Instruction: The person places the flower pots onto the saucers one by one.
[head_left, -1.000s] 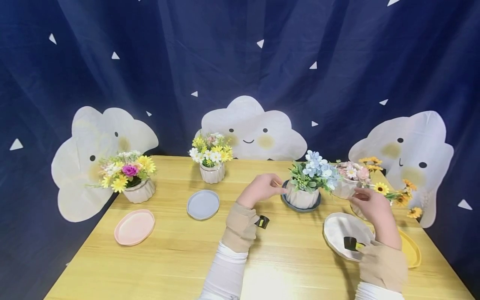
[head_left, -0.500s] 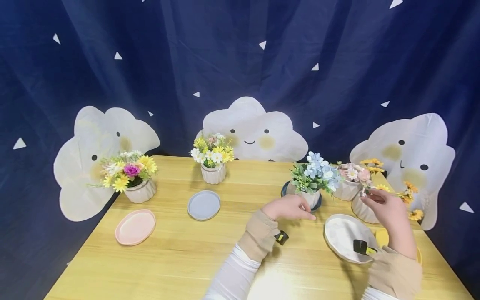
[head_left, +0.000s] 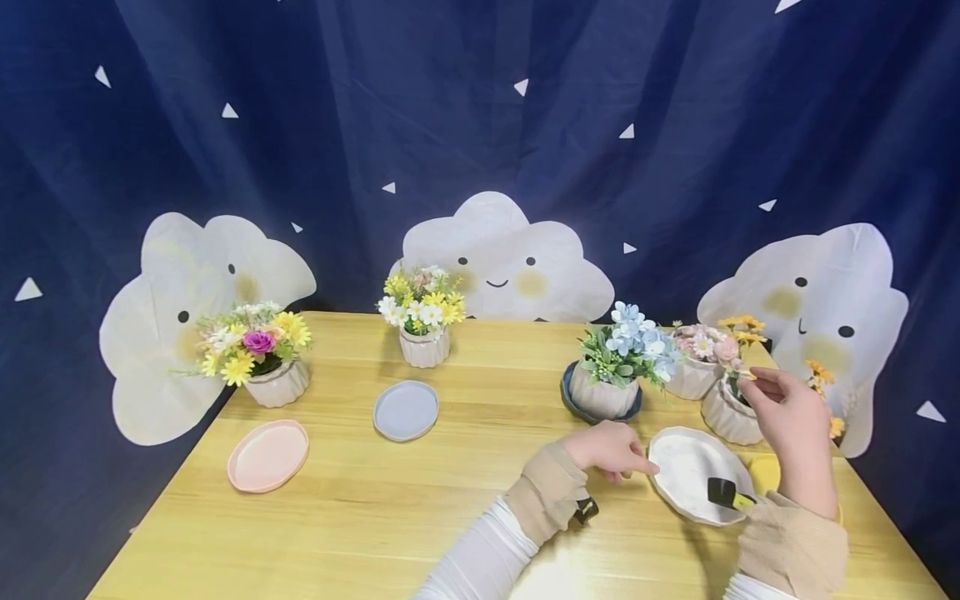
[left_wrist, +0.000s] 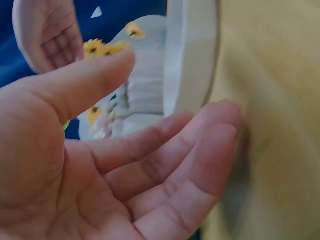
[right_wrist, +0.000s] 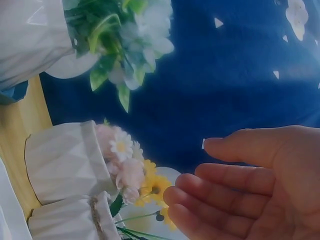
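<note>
My left hand (head_left: 609, 448) reaches low over the table, its fingertips right at the left rim of a white plate (head_left: 682, 458). In the left wrist view the thumb and fingers are apart and loosely bent, with the plate's rim (left_wrist: 192, 55) just beyond them. Beside the white flowerpot of sunflowers (head_left: 729, 412) is my right hand (head_left: 793, 412), which partly covers the blooms in the head view. The right wrist view shows its fingers (right_wrist: 225, 195) relaxed, holding nothing, close to the yellow flowers (right_wrist: 156, 187). Blue flowers fill a pot (head_left: 602, 393) standing on a dark blue saucer (head_left: 572, 408).
A pot with pink flowers (head_left: 692, 379) stands behind the sunflowers. A yellow plate (head_left: 765, 473) is partly hidden by the right arm. Leftward are two more flowerpots (head_left: 277, 385), a grey-blue plate (head_left: 407, 410) and a pink plate (head_left: 268, 456). A navy curtain (head_left: 480, 108) hangs behind the table.
My left hand has left the blue-flower pot and moved right and nearer to the white plate's rim. My right hand has shifted rightward, uncovering the sunflower pot's body.
</note>
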